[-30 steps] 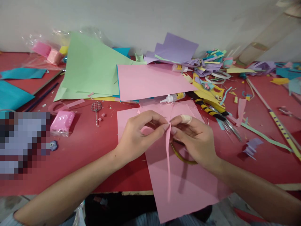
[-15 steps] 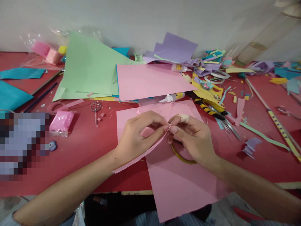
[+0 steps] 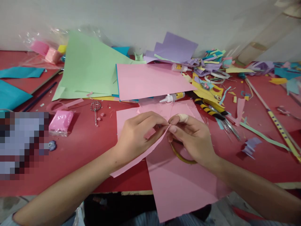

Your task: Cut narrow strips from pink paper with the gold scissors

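My left hand (image 3: 135,136) and my right hand (image 3: 194,133) meet over the table, fingertips almost touching. Both pinch the narrow end of a pink paper strip (image 3: 138,162), which looks folded or twisted there. From that end the strip slants down to the left, passing under my left hand. A pale bandage (image 3: 183,118) is wrapped around one finger of my right hand. Partly hidden below that hand is a curved yellow-olive band (image 3: 182,157); I cannot tell what it belongs to. Pink paper sheets (image 3: 185,188) lie beneath, one overhanging the front edge.
Behind the hands are a glue bottle (image 3: 175,97), a larger pink sheet (image 3: 152,81) and green paper (image 3: 89,69). Black-and-yellow-handled pliers (image 3: 209,108) lie to the right. A metal whisk-like piece (image 3: 95,110) and a pink clay packet (image 3: 61,121) are at left.
The strip's free end has swung slightly down and to the left, and its face shows wider. My left fingers have shifted a little; my right hand stays in nearly the same place.
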The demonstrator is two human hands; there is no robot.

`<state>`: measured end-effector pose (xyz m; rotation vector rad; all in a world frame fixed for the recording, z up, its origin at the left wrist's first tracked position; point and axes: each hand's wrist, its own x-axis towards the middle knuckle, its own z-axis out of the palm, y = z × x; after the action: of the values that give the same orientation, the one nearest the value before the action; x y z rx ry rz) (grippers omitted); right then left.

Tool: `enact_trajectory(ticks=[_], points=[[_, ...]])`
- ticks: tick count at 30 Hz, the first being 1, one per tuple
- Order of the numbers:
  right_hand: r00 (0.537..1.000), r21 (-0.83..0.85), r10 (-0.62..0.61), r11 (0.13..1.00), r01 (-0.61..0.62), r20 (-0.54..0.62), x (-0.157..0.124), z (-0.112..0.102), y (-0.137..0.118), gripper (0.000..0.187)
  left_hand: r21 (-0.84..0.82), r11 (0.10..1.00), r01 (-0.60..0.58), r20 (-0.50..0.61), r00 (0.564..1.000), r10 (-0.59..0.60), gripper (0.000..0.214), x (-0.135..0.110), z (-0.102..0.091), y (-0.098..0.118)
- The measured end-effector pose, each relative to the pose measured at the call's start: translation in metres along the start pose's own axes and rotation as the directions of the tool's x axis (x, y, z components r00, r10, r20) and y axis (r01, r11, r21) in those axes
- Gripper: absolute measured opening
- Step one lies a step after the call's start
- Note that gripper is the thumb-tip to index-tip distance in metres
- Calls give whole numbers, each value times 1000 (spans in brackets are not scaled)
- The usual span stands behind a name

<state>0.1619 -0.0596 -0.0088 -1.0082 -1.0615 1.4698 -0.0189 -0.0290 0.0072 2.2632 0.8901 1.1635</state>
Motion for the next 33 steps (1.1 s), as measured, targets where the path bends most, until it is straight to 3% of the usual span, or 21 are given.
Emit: enact_trajectory(ticks=[3, 6, 11, 13, 15, 20, 24, 27, 29, 33], points=[[1000, 6, -31, 999, 31, -3, -1, 2, -2, 11, -201, 957, 208, 94, 977, -193, 8, 3, -2, 4], [998, 24, -66, 998, 66, 0, -2, 3, -3, 11, -400, 828, 392, 207, 919, -335, 10, 4, -2, 6], [994, 53, -101, 994, 99, 31, -2, 2, -4, 17, -510, 710, 486, 281, 874, -396, 14, 3, -1, 3], [992, 44, -120, 992, 119, 32, -1, 1, -3, 15, -507, 712, 486, 288, 874, -392, 13, 3, -1, 3], [992, 36, -126, 991, 125, 13, 0, 1, -3, 13, -451, 773, 446, 253, 894, -369, 10, 3, -2, 4], [994, -7, -112, 994, 112, -19, 1, -1, -2, 10, -212, 951, 224, 135, 971, -199, 5, 0, -1, 5], [990, -28, -140, 990, 140, 6, 0, -2, -1, 11, -226, 949, 218, 122, 973, -194, 5, 1, -2, 7], [985, -1, -168, 986, 168, 41, 1, -4, 0, 12, -410, 851, 327, 194, 943, -268, 6, 4, -5, 7], [981, 38, -180, 983, 177, 78, 2, -5, 0, 13, -557, 715, 422, 283, 906, -314, 7, 7, -7, 6], [964, 136, -173, 980, 147, 203, 5, -7, -1, 13, -650, 476, 592, 461, 806, -373, 7, 8, -3, -1]])
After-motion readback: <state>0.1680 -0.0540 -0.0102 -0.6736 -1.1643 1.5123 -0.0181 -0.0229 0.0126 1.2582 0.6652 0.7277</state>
